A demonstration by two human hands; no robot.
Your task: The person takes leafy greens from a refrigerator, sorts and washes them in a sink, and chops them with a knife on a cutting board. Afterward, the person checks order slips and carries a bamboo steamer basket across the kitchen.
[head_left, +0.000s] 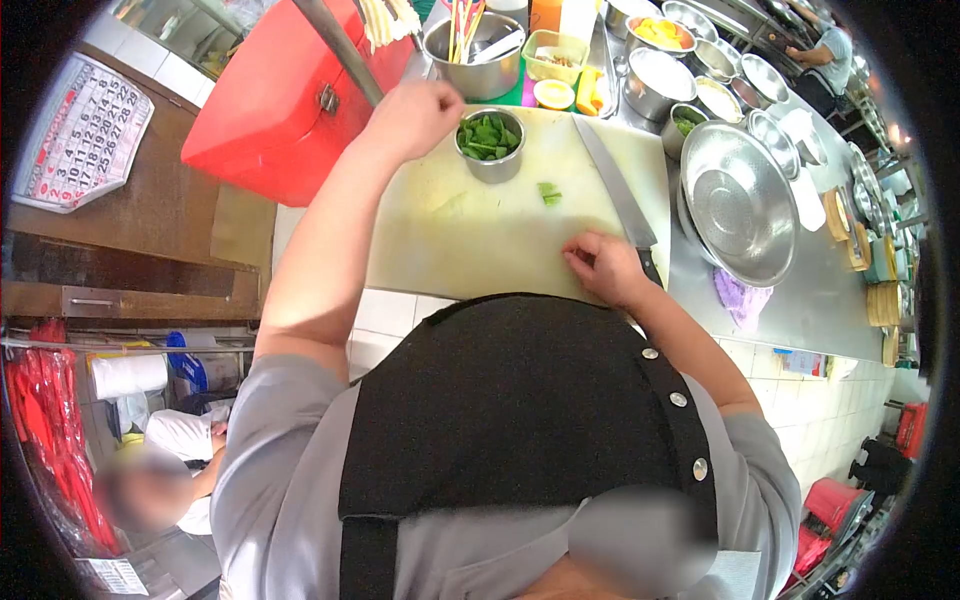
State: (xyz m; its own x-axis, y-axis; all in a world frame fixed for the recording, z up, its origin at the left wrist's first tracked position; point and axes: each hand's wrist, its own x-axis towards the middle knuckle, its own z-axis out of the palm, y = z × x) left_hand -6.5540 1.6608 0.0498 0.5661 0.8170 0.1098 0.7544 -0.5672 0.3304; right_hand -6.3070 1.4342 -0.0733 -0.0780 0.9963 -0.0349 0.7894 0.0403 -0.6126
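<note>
My left hand (415, 120) is over the far left part of a pale cutting board (480, 245), fingers curled inward. Whatever it may hold is hidden. Just right of it stands a small metal cup (493, 166) filled with cut green leaves (488, 136). Close to the board's near right edge, my right hand (608, 270) has its thumb and fingers drawn together; I cannot make out anything between them. A large knife (612, 180) lies along the board's right side, its black handle beside my right hand. A few leaf pieces (549, 193) lie mid-board.
A red box (270, 110) stands to the left. Behind the board are a metal pot (475, 68) with sticks in it and a clear tub (556, 55). On the right, a metal colander (740, 200) and several bowls cover the steel counter. Other people are at far left and far right.
</note>
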